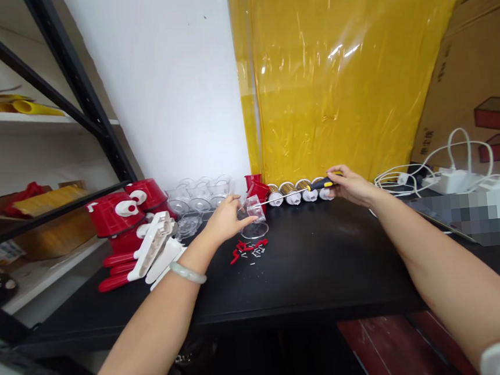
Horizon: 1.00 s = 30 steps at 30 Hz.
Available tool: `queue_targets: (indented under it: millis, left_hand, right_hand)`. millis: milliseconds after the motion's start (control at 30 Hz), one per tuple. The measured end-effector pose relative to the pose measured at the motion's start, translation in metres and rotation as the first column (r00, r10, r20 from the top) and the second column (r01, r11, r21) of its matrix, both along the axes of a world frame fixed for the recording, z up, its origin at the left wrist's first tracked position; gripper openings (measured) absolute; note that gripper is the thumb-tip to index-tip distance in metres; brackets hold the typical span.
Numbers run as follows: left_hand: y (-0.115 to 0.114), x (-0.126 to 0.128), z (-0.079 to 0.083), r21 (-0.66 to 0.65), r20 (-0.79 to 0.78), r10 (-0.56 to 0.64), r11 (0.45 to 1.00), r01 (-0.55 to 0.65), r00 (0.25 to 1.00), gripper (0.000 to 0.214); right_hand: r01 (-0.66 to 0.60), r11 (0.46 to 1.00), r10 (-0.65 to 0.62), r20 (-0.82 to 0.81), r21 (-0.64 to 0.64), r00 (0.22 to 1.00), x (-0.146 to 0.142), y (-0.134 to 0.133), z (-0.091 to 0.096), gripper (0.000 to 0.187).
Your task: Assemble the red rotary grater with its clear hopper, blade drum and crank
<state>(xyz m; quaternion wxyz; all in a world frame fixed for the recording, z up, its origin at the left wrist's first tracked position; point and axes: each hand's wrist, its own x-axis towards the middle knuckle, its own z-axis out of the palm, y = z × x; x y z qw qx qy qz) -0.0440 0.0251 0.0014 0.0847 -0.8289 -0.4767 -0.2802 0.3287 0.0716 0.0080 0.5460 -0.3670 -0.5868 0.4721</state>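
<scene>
My left hand (229, 217) grips a small clear plastic cup-like part (255, 208) between thumb and fingers, tilted above the black table. In my right hand (346, 183) is a screwdriver (318, 183) with a yellow and black handle. Its long shaft points left, and the tip meets or overlaps the clear part; whether it touches a screw I cannot tell. Below the left hand lies a clear round rim (255, 229). Small red plastic pieces (240, 249) and several screws (257, 251) are scattered in front of it.
Red housings (116, 214) and white handle parts (154, 242) are piled at the left. Clear cups (198, 195) stand along the back, beside red cups (255, 187) and several white-ended cylinders (293, 195). White chargers and cables (455, 181) lie at the right.
</scene>
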Motion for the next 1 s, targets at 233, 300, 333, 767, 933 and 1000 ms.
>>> queue_targets:
  millis: [233,300,333,767,933,1000]
  left_hand:
    - [0.001,-0.001,-0.001,0.019,-0.005,0.001,1.000,-0.001,1.000,0.045]
    - [0.001,-0.001,-0.001,0.019,-0.013,0.002,1.000,-0.002,1.000,0.046]
    - [0.001,-0.001,-0.001,0.021,-0.017,0.006,1.000,-0.006,1.000,0.046]
    - [0.000,0.001,0.000,0.031,-0.014,0.001,1.000,0.000,1.000,0.045]
    - [0.001,0.000,-0.002,0.037,-0.006,0.003,0.999,-0.003,1.000,0.044]
    - [0.001,-0.001,-0.003,0.034,0.000,-0.002,0.999,0.002,1.000,0.044]
  right_hand:
    - [-0.016,0.994,0.005,-0.095,-0.107,0.995,-0.002,-0.001,0.000,0.030]
    - [-0.060,0.997,0.054,-0.111,-0.049,0.992,-0.002,-0.003,0.000,0.041]
    - [-0.046,0.999,0.043,-0.085,-0.026,0.995,-0.003,-0.003,0.000,0.039]
    - [0.011,0.999,-0.022,-0.227,-0.049,0.974,-0.007,-0.001,0.000,0.039]
    - [0.193,0.976,-0.200,0.065,0.106,0.978,-0.012,0.005,-0.005,0.035]
    - [0.240,0.966,-0.252,0.150,0.093,0.956,-0.011,0.006,-0.004,0.042]
